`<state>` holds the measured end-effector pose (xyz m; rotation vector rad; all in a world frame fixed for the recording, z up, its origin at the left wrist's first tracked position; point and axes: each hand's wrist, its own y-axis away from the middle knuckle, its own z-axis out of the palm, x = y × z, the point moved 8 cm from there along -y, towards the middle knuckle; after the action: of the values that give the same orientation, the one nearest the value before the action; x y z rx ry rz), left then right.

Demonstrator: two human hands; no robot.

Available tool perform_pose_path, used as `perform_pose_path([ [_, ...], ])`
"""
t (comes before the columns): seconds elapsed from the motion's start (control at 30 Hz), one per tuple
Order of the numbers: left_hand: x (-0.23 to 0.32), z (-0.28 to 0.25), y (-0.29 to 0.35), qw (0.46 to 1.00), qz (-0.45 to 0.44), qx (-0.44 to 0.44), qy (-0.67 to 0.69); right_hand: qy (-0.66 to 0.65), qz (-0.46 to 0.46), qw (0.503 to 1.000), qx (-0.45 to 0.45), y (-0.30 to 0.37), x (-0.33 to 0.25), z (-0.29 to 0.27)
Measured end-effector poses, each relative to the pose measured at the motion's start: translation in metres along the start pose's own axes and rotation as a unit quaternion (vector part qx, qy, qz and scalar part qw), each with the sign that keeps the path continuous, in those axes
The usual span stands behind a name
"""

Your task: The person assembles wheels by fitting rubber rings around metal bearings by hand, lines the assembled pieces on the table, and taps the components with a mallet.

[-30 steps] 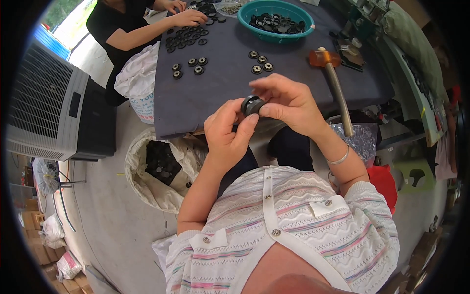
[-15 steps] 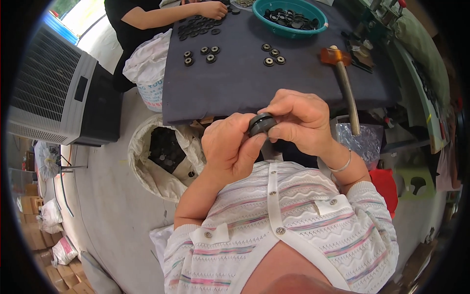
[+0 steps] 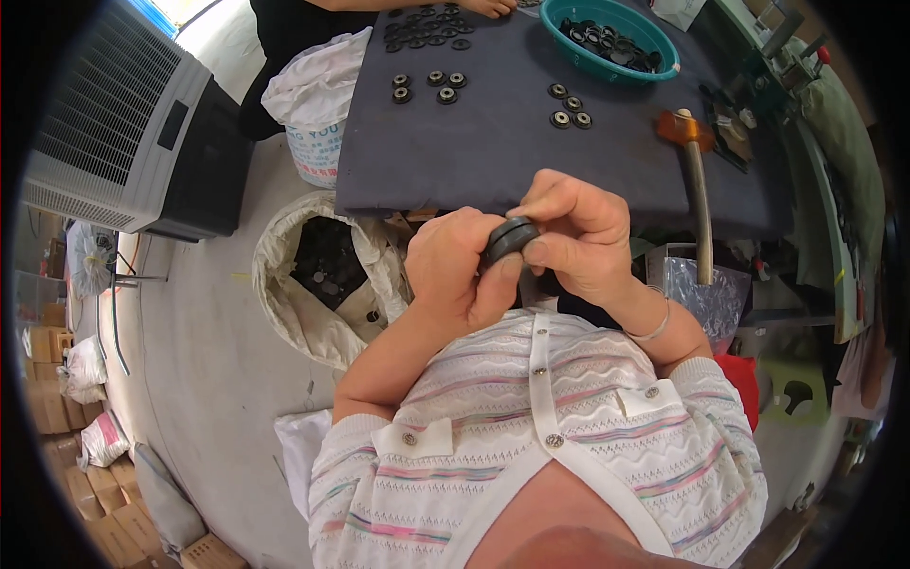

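A black grooved wheel-like disc (image 3: 510,240) is held between my two hands, in front of the table's near edge. My left hand (image 3: 458,261) grips its left side with thumb and fingers. From the right, my right hand (image 3: 580,232) pinches it between thumb and fingertips. Beyond my hands, several similar black discs with metal centres (image 3: 446,95) lie on the dark table cover (image 3: 493,152). A second small group of such discs (image 3: 572,104) sits further right.
A mallet (image 3: 700,180) with an orange head lies at the table's right, its handle over the edge. Behind stands a teal basin (image 3: 607,64) of black parts. An open white sack (image 3: 284,313) is below left. Another person's hand (image 3: 491,8) reaches in at the far side.
The view has shifted, so the table things appear further right and slightly higher. Both hands still hold the black disc, which has turned a little.
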<state>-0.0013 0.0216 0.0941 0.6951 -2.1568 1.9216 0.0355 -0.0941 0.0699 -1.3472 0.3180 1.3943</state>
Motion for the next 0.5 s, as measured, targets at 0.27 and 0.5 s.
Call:
perform_pose_path([
  [0.27, -0.044, 0.005, 0.016, 0.975, -0.141, -0.159, 0.058, 0.42, -0.111, 0.895, -0.102, -0.01, -0.023, 0.002],
  [0.5, -0.043, 0.007, 0.024, 0.977, -0.146, -0.109, 0.11, 0.359, -0.087, 0.927, -0.062, -0.002, -0.017, -0.001],
])
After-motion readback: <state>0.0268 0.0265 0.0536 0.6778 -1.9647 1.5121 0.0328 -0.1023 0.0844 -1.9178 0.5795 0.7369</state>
